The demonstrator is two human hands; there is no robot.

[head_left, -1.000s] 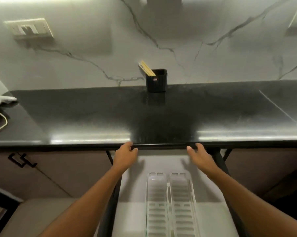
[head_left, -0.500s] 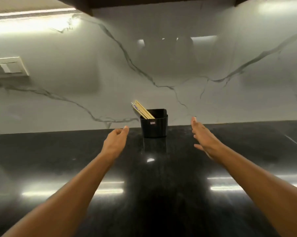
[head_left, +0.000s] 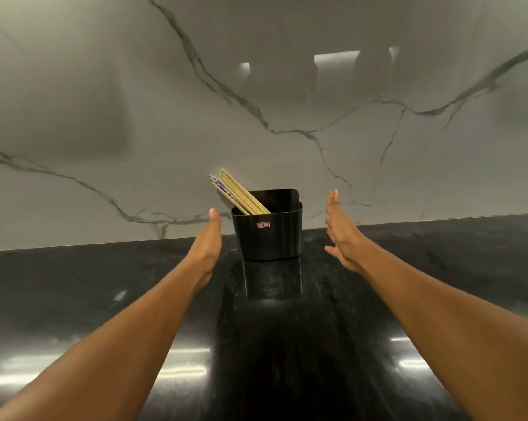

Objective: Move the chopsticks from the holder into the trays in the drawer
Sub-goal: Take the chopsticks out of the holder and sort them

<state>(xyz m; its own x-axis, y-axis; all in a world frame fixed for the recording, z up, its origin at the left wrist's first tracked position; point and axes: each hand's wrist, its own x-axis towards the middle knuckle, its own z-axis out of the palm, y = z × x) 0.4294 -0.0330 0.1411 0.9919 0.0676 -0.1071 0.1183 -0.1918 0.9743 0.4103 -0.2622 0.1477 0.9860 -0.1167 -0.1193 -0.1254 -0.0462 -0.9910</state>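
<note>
Fingers of both hands straight, released, grasping nothing. Left hand (head_left: 206,244) just left of holder (head_left: 267,226), right hand (head_left: 340,232) just right, palms facing inward: likely set to clasp holder from 2 sides. Neither touches it. Chopsticks (head_left: 236,192) lean toward upper left out of holder, frame centre, on black table (head_left: 74,299) near marble wall (head_left: 104,117). Drawer, trays out of view.

Open glossy black stone countertop (head_left: 408,268) both sides of square black plastic holder (head_left: 267,235) | veined grey marble wall (head_left: 104,117) close behind | bundled bamboo chopsticks (head_left: 238,192) lean upper-left, right half of mouth open
</note>
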